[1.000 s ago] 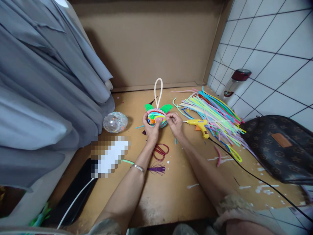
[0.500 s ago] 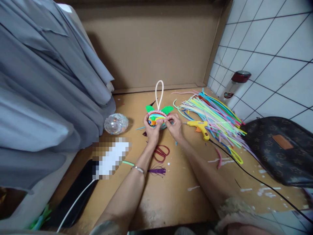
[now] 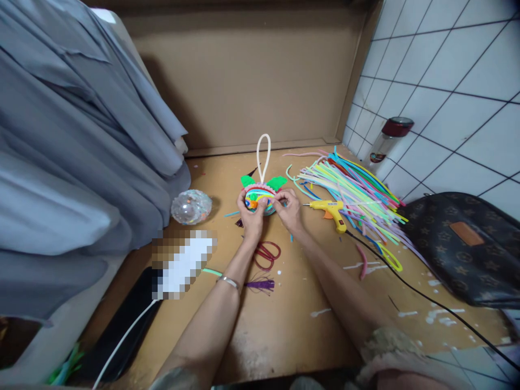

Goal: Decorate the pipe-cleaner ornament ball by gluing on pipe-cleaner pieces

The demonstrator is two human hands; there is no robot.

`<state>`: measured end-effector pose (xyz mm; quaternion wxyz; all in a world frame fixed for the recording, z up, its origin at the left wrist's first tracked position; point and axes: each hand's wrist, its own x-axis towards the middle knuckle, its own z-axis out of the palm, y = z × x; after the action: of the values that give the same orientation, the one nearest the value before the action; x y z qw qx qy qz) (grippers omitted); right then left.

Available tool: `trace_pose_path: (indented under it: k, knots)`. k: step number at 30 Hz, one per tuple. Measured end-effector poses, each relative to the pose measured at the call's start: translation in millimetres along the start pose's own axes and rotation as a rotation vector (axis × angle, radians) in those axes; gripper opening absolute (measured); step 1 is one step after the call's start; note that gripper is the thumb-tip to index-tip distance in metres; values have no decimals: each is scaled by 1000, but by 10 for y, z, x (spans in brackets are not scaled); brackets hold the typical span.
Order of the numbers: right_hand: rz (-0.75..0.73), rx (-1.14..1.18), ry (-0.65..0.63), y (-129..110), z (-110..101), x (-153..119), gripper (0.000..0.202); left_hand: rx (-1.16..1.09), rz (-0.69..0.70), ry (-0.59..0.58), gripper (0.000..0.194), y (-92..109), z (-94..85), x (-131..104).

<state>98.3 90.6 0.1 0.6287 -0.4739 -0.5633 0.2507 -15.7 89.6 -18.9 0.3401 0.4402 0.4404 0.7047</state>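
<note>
Both hands hold a round craft ornament (image 3: 260, 190), striped in rainbow colours, with green leaf shapes and a tall white loop (image 3: 264, 157) on top. My left hand (image 3: 252, 218) grips its near left side, thumb on the front beside small orange and blue pieces. At its right side, my right hand (image 3: 289, 212) pinches with thumb and forefinger against the coloured stripes; the fingers hide whatever lies between them. Just below the hands are red-handled scissors (image 3: 267, 255) and a purple tassel (image 3: 260, 284).
On the right lie a yellow glue gun (image 3: 331, 210) with a black cord, many pipe cleaners (image 3: 353, 189), a glass jar (image 3: 384, 146) and a dark patterned bag (image 3: 467, 244). To the left are a clear ball (image 3: 192, 207), a black flat object (image 3: 122, 330) and a grey cloth (image 3: 81, 162).
The view has shifted very slightly. Both hands stay on the ornament, and the left thumb now sits slightly differently on its front.
</note>
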Motion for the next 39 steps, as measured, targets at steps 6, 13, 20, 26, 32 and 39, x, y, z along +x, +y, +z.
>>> trace_pose_path:
  k: [6,13,20,26,32,39]
  knots:
    - [-1,77,3,16,-9,-4,8,23,-8,-3,85,-8,-4,7]
    - [11,44,-7,52,-16,0,7,-23,7,-14,87,-22,-16,28]
    - [-5,19,2,86,-15,5,8,-44,-5,-16,87,-22,-11,21]
    - [9,53,14,39,-8,-3,11,-10,5,-1,85,-34,-7,20]
    - [36,5,3,-12,-42,-25,5,-9,-5,-6,86,-36,-11,30]
    - [-3,-834,15,-285,-788,-213,16,-42,-10,-5,86,-11,-13,30]
